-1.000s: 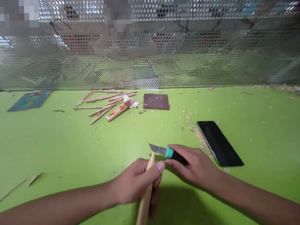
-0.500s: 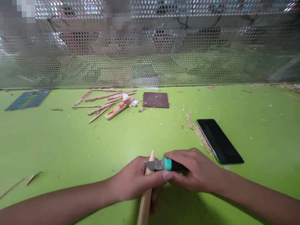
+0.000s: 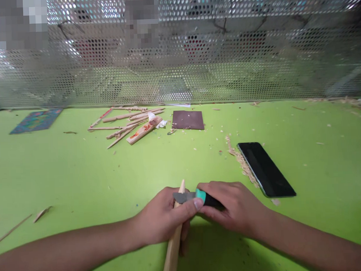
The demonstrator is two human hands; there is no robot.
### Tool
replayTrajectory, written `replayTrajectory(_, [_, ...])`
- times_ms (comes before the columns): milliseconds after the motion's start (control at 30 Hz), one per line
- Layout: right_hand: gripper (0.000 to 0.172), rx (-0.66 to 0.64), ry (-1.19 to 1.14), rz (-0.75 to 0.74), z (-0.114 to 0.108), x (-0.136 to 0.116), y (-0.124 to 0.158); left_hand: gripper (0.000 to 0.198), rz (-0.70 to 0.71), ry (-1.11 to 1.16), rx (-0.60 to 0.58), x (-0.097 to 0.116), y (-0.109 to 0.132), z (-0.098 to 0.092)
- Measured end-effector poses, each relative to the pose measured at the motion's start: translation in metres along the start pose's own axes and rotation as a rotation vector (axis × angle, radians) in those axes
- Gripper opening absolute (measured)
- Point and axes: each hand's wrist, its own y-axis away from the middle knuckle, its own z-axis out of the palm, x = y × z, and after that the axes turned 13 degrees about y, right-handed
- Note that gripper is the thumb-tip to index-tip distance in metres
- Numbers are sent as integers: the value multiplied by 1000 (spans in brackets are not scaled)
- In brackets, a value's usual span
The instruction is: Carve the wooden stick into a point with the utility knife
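Observation:
My left hand [image 3: 164, 215] is closed around a pale wooden stick [image 3: 172, 250] whose tapered tip points away from me. In my right hand [image 3: 233, 206] is a utility knife [image 3: 210, 199] with a black and teal handle. Its blade [image 3: 181, 197] lies across the stick just below the tip. The left thumb presses against the knife near the base of the blade. Some of the left fingers are hidden beneath the stick.
A phone [image 3: 266, 170] lies at the right beside a strip of wood shavings [image 3: 243, 165]. Further back are a brown sandpaper square [image 3: 187, 120], several carved sticks [image 3: 120, 117], a stained wood piece [image 3: 143, 131] and a colourful sheet [image 3: 36, 120]. A perforated metal screen [image 3: 178, 72] borders the table.
The knife blade has tilted a little and lies slightly further along the stick's surface. My left thumb has shifted up onto the knife's teal collar. Both hands keep their hold.

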Motion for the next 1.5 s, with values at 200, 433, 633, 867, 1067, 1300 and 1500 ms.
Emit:
replayTrajectory(200, [56,28,18,62,4,-7,3,64,-7,36,34,-4,0,0])
replayTrajectory(433, [47,48,-13,151,3,-10,1,72,13,21,62,-6,1,1])
replayTrajectory(633, [47,111,-8,212,-8,7,-3,72,-30,124,-1,-9,-2,-1])
replayTrajectory(867, [47,-22,-30,270,-6,11,-4,55,-113,460,-146,-11,-10,-6])
replayTrajectory(1067, [43,-10,-28,253,-3,15,-8,52,-145,495,-123,-8,-9,-5])
replayTrajectory(1300, [51,-105,-33,175,-4,15,-14,48,-115,441,-90,-11,-4,-6])
replayTrajectory(1500, [63,-238,-90,33,-12,14,-11,41,-117,343,-98,-9,-3,-6])
